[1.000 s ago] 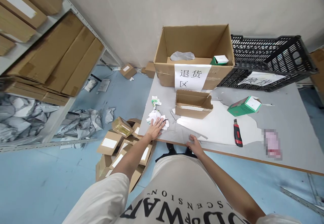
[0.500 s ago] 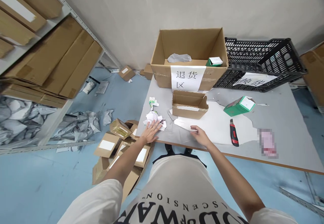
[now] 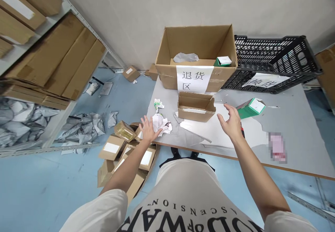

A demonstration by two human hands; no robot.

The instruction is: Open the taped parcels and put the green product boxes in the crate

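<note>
My left hand point(image 3: 149, 129) is open with fingers spread, at the table's left edge beside crumpled white paper point(image 3: 161, 124). My right hand point(image 3: 230, 121) is open too, raised over the table between a small open cardboard box point(image 3: 196, 107) and a green box point(image 3: 251, 108). Neither hand holds anything. The red and black utility knife point(image 3: 242, 132) is mostly hidden behind my right hand and wrist. Under the small box a white sheet point(image 3: 211, 130) lies on the grey table covering.
A large labelled cardboard box point(image 3: 167, 76) and a black plastic crate point(image 3: 272, 67) stand along the wall. Several small cartons point(image 3: 111, 148) are heaped on the floor at left. A shelf point(image 3: 78, 99) with boxes and grey bags is farther left. A blurred pink item point(image 3: 277, 147) lies at right.
My right hand has moved right and up from the table's front edge, opening wide and now covering the knife. My left hand has slid off the crumpled paper to the left.
</note>
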